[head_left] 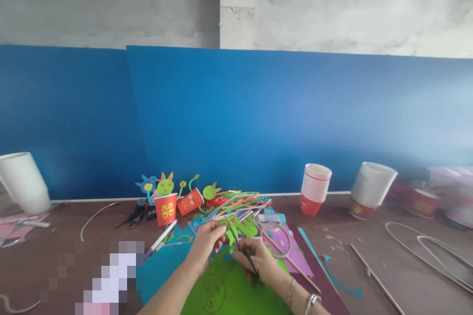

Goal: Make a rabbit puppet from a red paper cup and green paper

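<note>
My left hand point(209, 242) pinches a small green paper cutout point(229, 223) with a drawn heart-shaped eye on it. In my right hand point(260, 259) is a pair of scissors point(248, 255) with black handles, its blades pointing up and left against the cutout's edge. Below both hands lies a green paper sheet point(240, 290) with a round face drawn on it. A blue sheet point(162, 270) shows under it on the left. Bracelets circle my right wrist.
Behind my hands are a pile of coloured strips point(240, 202) and a red paper cup point(166, 210) with paper animal heads nearby. Stacked cups point(316, 189) stand at the right, a thin stick point(377, 278) in front. A blue partition point(258, 123) closes the back.
</note>
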A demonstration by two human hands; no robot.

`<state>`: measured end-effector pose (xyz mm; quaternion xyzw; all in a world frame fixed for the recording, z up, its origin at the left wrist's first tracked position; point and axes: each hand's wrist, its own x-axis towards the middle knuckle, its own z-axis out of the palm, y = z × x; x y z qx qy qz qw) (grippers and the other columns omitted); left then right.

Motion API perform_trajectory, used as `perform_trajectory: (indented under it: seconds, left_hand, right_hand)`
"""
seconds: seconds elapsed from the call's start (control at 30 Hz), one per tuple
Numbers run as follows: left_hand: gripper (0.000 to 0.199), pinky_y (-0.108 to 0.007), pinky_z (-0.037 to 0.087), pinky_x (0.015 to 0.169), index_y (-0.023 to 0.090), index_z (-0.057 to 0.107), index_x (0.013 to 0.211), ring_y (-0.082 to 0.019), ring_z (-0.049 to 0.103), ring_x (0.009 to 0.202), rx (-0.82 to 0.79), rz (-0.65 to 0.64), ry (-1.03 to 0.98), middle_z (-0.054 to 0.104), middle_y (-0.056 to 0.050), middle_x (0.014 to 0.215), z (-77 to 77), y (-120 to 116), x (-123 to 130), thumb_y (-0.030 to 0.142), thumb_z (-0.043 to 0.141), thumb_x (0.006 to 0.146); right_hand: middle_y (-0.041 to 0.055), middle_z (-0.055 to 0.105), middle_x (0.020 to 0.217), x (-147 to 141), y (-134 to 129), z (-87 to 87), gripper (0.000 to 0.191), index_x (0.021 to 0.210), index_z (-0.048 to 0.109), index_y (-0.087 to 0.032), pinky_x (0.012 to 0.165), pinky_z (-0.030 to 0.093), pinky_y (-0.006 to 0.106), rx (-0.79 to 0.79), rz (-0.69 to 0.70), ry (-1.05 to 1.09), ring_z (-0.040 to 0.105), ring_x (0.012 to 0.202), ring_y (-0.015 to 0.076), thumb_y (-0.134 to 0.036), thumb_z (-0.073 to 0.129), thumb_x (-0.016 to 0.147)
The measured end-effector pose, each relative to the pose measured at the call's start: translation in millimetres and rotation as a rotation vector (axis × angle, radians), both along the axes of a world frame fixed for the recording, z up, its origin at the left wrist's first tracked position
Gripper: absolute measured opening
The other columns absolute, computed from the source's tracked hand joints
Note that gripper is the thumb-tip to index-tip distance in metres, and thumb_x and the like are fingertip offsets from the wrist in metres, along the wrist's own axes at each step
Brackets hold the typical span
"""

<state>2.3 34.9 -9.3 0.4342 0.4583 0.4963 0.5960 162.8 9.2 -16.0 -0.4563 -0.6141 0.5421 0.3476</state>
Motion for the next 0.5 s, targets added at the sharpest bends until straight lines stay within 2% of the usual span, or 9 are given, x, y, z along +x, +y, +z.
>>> perform_trajectory:
  seconds: [0.5]
  left_hand:
    - [0.031, -0.018, 0.021, 0.040, 0.017, 0.049, 0.053, -0.004, 0.039, 0.039, -0.012, 0.000, -0.047, 0.052, 0.004, 0.047, -2.5, -1.3, 2.9, 0.039, 0.070, 0.057]
  right_hand:
    - [-0.0087, 0.046, 0.042, -1.4, -1.1, -2.3, 0.031, 0.067, 0.052, -0.016, 0.029, 0.030, 0.015, -0.001, -0.002, 0.016, 0.043, 0.031, 0.0055, -0.045, 0.065, 0.069]
